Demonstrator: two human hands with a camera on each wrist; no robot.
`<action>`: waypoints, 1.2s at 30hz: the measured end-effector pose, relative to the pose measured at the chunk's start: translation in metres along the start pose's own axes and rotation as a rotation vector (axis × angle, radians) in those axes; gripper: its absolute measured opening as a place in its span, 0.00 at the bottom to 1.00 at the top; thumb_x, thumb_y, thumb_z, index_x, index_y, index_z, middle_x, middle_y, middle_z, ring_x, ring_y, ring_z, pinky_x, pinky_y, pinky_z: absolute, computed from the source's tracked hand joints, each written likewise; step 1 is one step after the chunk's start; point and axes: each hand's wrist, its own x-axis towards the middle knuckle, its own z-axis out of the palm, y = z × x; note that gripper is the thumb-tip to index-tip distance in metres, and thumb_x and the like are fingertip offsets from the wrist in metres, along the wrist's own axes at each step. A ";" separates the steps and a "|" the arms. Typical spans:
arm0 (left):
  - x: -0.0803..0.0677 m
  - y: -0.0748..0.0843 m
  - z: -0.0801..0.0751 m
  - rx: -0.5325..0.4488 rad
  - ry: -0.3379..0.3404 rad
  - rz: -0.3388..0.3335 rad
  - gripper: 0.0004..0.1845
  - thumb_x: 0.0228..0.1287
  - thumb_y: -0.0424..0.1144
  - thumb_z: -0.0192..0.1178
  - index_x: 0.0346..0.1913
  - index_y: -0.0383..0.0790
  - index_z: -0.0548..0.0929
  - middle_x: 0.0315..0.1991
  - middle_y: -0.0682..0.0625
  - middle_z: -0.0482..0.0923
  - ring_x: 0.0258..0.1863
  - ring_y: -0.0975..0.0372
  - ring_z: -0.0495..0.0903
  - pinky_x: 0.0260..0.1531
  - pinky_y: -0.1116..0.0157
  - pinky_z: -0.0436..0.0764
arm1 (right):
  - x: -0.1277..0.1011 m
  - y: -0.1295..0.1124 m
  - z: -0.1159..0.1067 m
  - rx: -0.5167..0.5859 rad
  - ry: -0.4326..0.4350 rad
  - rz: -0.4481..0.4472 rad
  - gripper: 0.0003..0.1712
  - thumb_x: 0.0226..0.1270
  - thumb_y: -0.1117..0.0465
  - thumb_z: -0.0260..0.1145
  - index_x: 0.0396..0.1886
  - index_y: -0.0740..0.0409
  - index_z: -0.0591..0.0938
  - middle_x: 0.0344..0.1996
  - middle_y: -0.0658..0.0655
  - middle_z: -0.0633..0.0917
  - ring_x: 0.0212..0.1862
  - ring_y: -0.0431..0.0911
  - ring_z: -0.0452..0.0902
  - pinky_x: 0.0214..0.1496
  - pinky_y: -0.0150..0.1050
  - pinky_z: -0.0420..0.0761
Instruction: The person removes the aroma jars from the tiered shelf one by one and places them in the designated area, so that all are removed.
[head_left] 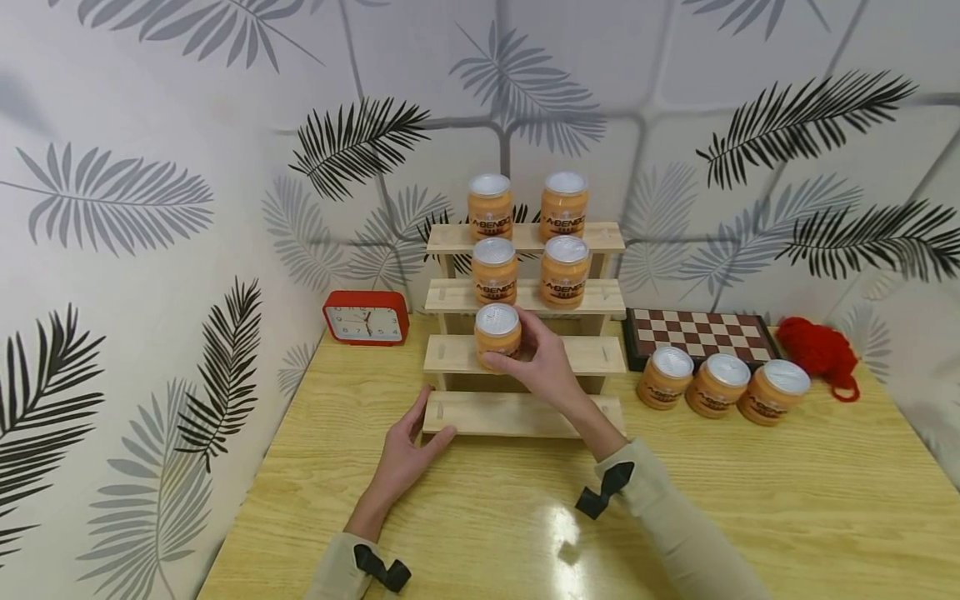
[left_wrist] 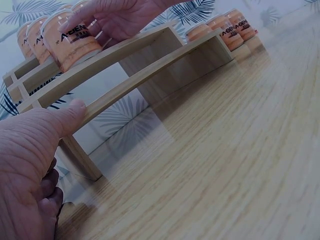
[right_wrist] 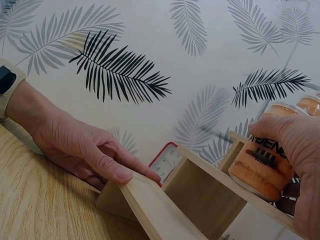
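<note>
My right hand (head_left: 542,357) holds an orange jar (head_left: 497,343) with a silver lid, thumb in front and fingers behind, at the left part of the second-lowest tier of a stepped wooden shelf (head_left: 570,354). In the right wrist view the jar (right_wrist: 262,167) stands upright, its base at the board. My left hand (head_left: 405,454) grips the left end of the lowest tier. Its thumb (left_wrist: 72,116) lies on the board's front edge, and its fingers reach round the end. Two matching jars (head_left: 490,208) stand on the top tier, and two more jars (head_left: 565,272) on the tier below.
A red clock (head_left: 366,317) stands left of the shelf. To the right, three more orange jars (head_left: 718,385) line up before a checkered board (head_left: 697,335), beside red yarn (head_left: 817,354). A patterned wall (head_left: 660,100) rises behind the wooden table (head_left: 495,517).
</note>
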 end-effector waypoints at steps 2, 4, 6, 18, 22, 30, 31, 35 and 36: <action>0.000 0.000 0.000 0.001 0.001 0.000 0.47 0.72 0.42 0.70 0.84 0.38 0.54 0.83 0.46 0.54 0.81 0.56 0.55 0.78 0.53 0.57 | 0.000 -0.001 0.000 -0.003 0.001 0.012 0.43 0.62 0.61 0.81 0.76 0.51 0.72 0.63 0.56 0.82 0.61 0.49 0.81 0.61 0.52 0.82; 0.000 0.001 0.000 0.002 0.001 -0.002 0.47 0.72 0.42 0.70 0.84 0.38 0.54 0.83 0.45 0.53 0.81 0.56 0.55 0.78 0.54 0.57 | 0.000 -0.001 0.000 0.000 0.001 0.023 0.43 0.62 0.60 0.81 0.75 0.52 0.72 0.63 0.56 0.82 0.61 0.49 0.81 0.61 0.52 0.82; 0.000 0.001 0.000 -0.001 0.000 -0.006 0.47 0.72 0.42 0.70 0.84 0.38 0.54 0.83 0.46 0.53 0.81 0.57 0.54 0.78 0.54 0.57 | 0.000 -0.001 0.001 0.003 0.006 0.028 0.43 0.62 0.60 0.81 0.75 0.53 0.73 0.62 0.56 0.83 0.61 0.49 0.81 0.61 0.52 0.82; -0.001 0.001 0.000 -0.012 -0.002 -0.010 0.47 0.71 0.42 0.70 0.84 0.39 0.54 0.83 0.49 0.54 0.81 0.58 0.55 0.78 0.55 0.57 | -0.004 -0.003 -0.001 0.027 0.067 0.046 0.42 0.58 0.61 0.83 0.72 0.52 0.77 0.58 0.57 0.85 0.56 0.50 0.83 0.56 0.47 0.85; -0.001 0.001 0.000 -0.012 0.000 -0.005 0.47 0.71 0.42 0.70 0.84 0.38 0.54 0.83 0.48 0.54 0.81 0.57 0.55 0.78 0.54 0.57 | -0.007 -0.010 -0.004 0.050 0.081 0.043 0.43 0.58 0.65 0.83 0.73 0.55 0.76 0.59 0.60 0.84 0.57 0.54 0.83 0.57 0.49 0.85; -0.001 0.003 0.000 -0.008 -0.009 -0.004 0.47 0.71 0.41 0.70 0.84 0.37 0.53 0.83 0.44 0.53 0.81 0.57 0.55 0.78 0.55 0.57 | -0.016 -0.014 -0.019 0.017 0.081 0.026 0.42 0.56 0.67 0.83 0.72 0.56 0.77 0.58 0.60 0.85 0.57 0.53 0.83 0.55 0.46 0.87; -0.001 0.003 0.000 -0.008 -0.009 -0.005 0.47 0.71 0.41 0.70 0.84 0.37 0.53 0.83 0.45 0.53 0.81 0.57 0.55 0.78 0.55 0.57 | -0.017 -0.014 -0.021 0.015 0.084 0.021 0.42 0.56 0.66 0.84 0.71 0.56 0.78 0.58 0.60 0.85 0.56 0.53 0.83 0.55 0.46 0.87; -0.001 0.002 0.000 -0.010 -0.002 -0.003 0.47 0.71 0.41 0.70 0.84 0.37 0.54 0.83 0.45 0.54 0.81 0.57 0.55 0.78 0.55 0.57 | -0.023 -0.013 -0.030 0.014 0.103 0.004 0.42 0.56 0.64 0.84 0.71 0.56 0.78 0.56 0.60 0.86 0.54 0.50 0.85 0.53 0.45 0.88; 0.000 0.002 0.000 -0.010 0.000 0.000 0.47 0.71 0.40 0.70 0.84 0.36 0.54 0.83 0.45 0.54 0.81 0.57 0.55 0.78 0.55 0.57 | -0.024 -0.013 -0.032 0.014 0.109 0.001 0.42 0.56 0.65 0.84 0.71 0.56 0.78 0.56 0.60 0.86 0.53 0.49 0.85 0.52 0.44 0.88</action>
